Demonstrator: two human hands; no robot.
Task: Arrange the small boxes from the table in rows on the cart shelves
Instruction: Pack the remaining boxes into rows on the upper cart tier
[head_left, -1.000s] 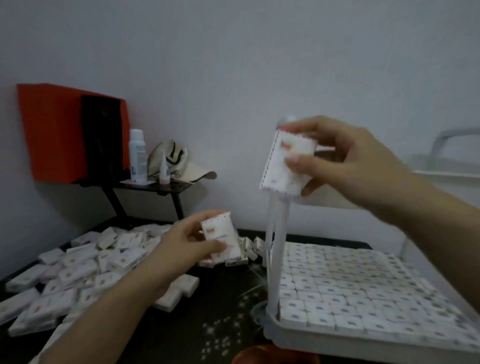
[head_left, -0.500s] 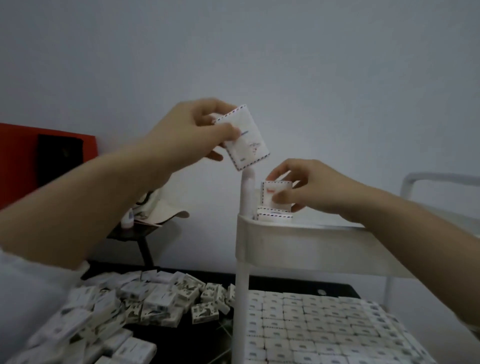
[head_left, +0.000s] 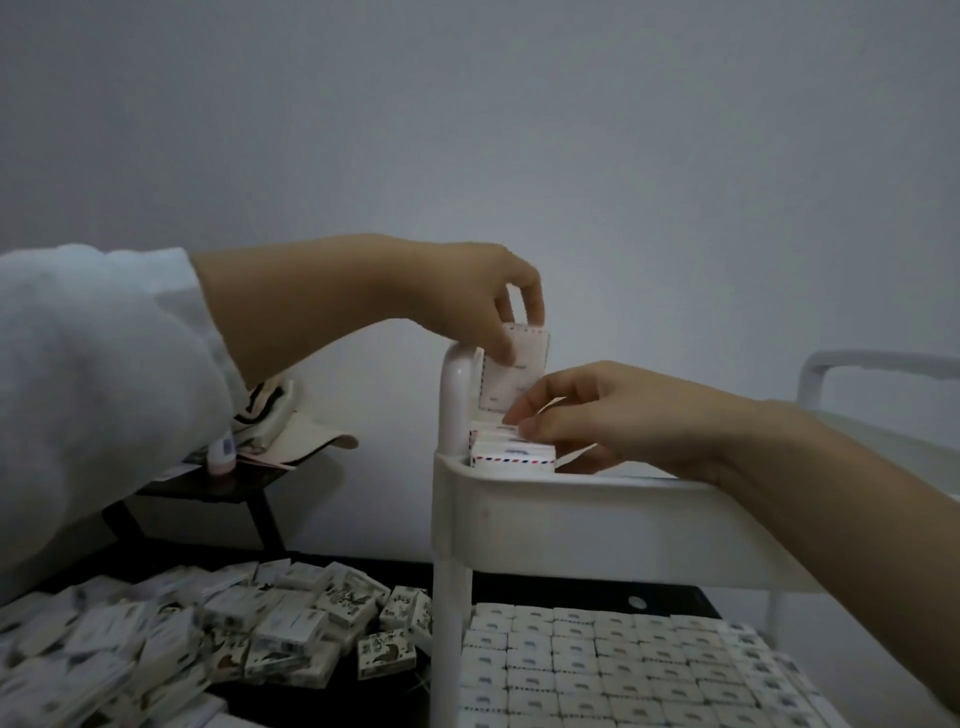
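Note:
A white cart stands at the right, its top shelf rim at mid height. My left hand pinches a small white box with a red-and-blue striped edge, upright over the shelf's front left corner beside the post. My right hand reaches in from the right, its fingertips on the top of a short stack of boxes in that corner. The lower shelf is packed with rows of boxes. A loose pile of boxes lies on the dark table.
A small dark side table at the left carries a cap and a little bottle. The cart's handle rises at the far right. A plain grey wall is behind.
My left hand has brought its box down from above to the top shelf corner. My right hand has laid its box on the stack and stays on it. The view has moved closer.

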